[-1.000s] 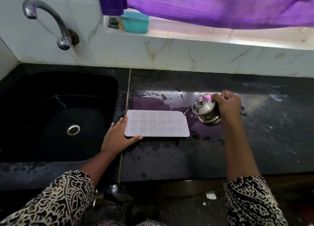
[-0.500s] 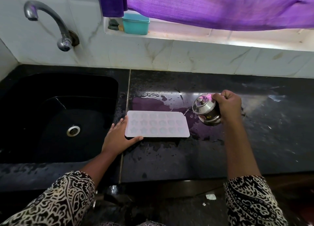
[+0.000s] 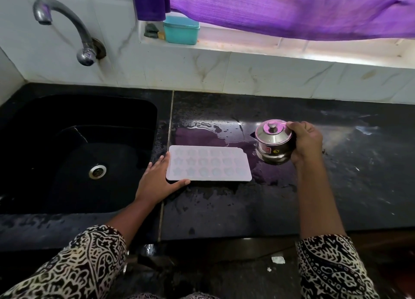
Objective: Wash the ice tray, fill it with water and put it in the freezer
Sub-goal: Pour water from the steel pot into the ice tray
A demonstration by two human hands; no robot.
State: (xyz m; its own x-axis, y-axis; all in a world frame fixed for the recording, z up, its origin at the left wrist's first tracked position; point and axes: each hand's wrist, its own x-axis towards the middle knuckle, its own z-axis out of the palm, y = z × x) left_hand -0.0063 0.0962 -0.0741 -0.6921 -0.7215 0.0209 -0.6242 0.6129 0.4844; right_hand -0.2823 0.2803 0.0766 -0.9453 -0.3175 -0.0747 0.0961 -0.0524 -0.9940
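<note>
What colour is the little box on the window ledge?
The box is teal, best seen in the head view, just under the purple curtain.

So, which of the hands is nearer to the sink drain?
Left. The left hand touches the ice tray right of the drain; the right hand holds a steel pot farther right.

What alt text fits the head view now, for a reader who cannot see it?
A person's right hand grips a small lidded steel pot just right of a pale ice tray lying flat on a wet black counter, while the left hand rests open against the tray's left end. A black sink and a curved tap are to the left.
</note>
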